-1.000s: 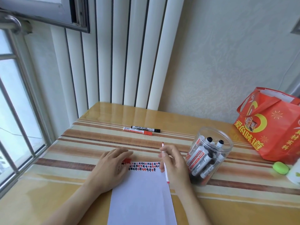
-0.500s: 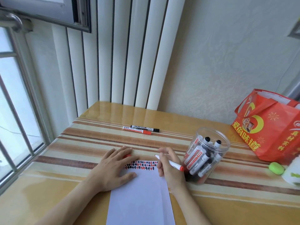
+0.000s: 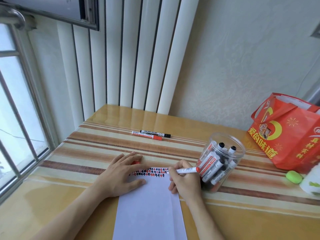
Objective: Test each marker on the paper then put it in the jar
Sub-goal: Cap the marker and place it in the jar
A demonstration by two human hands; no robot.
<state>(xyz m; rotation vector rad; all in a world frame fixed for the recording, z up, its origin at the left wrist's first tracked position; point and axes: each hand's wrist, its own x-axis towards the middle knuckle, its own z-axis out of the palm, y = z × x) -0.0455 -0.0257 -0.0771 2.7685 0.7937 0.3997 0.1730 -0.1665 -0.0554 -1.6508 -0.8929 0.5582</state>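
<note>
Gripping a white red-ended marker (image 3: 186, 170) in the closed right hand (image 3: 186, 179), tip down at the top right corner of the paper (image 3: 149, 205), beside rows of red and black test marks (image 3: 149, 171). Pressing the paper flat with the spread left hand (image 3: 121, 174), a red cap (image 3: 136, 162) peeking out under the fingers. Standing just right of the hand: a lidless clear jar (image 3: 223, 161) holding several capped markers, leaning. Lying well apart, farther back on the table (image 3: 52, 196): one black marker (image 3: 155, 133), one red marker (image 3: 146, 135), touching side by side.
</note>
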